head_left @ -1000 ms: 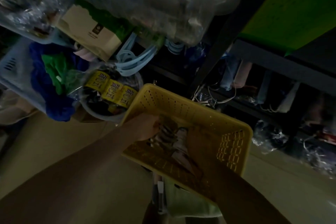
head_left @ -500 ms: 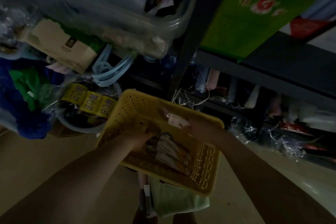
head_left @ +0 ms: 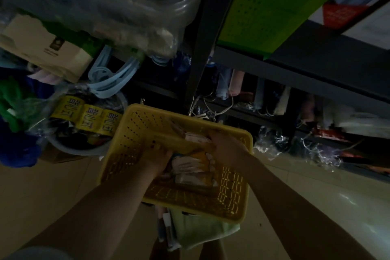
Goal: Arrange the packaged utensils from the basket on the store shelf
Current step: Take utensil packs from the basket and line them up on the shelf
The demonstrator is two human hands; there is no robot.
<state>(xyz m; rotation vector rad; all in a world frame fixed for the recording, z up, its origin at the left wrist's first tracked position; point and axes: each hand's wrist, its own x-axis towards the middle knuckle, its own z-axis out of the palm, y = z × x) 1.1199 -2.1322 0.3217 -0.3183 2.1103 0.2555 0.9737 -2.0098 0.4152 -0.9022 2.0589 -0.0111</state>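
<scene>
A yellow perforated plastic basket (head_left: 234, 194) sits low in front of me, with several packaged utensils (head_left: 191, 170) lying in it. My left hand (head_left: 157, 157) reaches down into the basket among the packs; what its fingers touch is hidden. My right hand (head_left: 226, 148) is above the basket's far side, closed on a long clear utensil pack (head_left: 181, 133) with a white label, lifted over the others. The dark metal shelf (head_left: 316, 63) stands just behind the basket.
A black shelf upright (head_left: 202, 34) rises right behind the basket. Left of it are blue hangers (head_left: 111, 78), a tub with yellow-labelled packs (head_left: 86, 118) and clear bins (head_left: 101, 6). A green box (head_left: 272, 6) sits on the right shelf; wrapped goods lie on the floor-level shelf.
The view tilted upward toward the shelves. My right hand came up out of the basket holding a long pack, and my left hand moved deeper into the basket.
</scene>
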